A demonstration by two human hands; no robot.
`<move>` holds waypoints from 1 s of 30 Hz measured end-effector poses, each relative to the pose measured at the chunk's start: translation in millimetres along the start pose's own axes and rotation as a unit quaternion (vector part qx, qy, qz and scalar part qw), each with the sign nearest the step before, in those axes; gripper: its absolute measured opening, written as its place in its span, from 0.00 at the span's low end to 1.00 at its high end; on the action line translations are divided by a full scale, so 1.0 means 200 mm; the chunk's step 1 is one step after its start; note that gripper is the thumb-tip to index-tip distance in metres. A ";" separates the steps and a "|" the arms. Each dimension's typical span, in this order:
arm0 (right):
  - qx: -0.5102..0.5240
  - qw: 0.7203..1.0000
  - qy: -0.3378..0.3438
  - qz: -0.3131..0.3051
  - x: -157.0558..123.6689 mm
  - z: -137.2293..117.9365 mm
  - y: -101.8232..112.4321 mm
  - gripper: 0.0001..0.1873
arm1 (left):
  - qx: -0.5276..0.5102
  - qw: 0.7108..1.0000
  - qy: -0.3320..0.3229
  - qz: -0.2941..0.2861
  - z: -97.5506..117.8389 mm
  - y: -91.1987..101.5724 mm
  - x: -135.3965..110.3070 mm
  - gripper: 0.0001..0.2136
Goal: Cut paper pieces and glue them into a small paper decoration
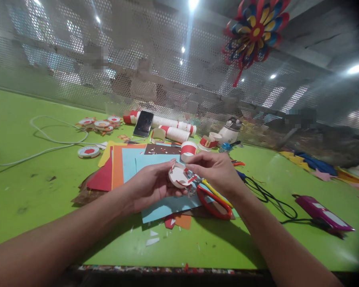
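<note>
Near the middle of the view, my left hand (154,185) holds a cut-down paper cup bottom (178,177), its white inside facing up and small red-and-white flaps standing round its edge. Thumb and fingers of my right hand (217,171) are closed in a pinch at the cup bottom's upper right rim. Just below that hand lie scissors with red handles (214,203) and a tool with a yellow handle (217,192). Light blue paper (158,213) is spread beneath both hands. A red-banded paper cup piece (189,149) stands just beyond them.
Left on the green table are a white cable (54,148), a finished-looking round paper piece (89,152) and several similar ones (103,125). Behind are a phone (143,123), stacked cups (173,122) and a bottle (229,131). A magenta device (324,213) with black cord lies right.
</note>
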State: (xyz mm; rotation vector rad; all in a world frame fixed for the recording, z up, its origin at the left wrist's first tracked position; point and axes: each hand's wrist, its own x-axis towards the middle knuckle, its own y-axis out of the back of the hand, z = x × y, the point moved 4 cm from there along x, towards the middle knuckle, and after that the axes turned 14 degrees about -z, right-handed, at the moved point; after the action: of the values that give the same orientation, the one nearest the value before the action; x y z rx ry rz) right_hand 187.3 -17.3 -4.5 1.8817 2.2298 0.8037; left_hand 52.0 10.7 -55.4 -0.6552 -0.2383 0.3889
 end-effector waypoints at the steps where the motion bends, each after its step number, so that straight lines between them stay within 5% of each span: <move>1: -0.014 1.000 0.000 -0.004 0.00 0.00 0.00 0.02 | 0.001 1.000 0.000 -0.002 0.00 0.00 0.00 0.13; 30: -0.180 0.980 0.079 0.017 0.00 -0.02 -0.01 0.03 | 0.023 1.000 -0.001 -0.005 0.00 -0.02 -0.01 0.12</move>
State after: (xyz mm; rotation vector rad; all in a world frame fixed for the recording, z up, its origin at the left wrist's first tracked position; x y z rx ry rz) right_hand 184.9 -18.5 -2.4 1.7393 1.9668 1.3037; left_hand 51.6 6.9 -52.8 -0.6078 -0.2347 0.3845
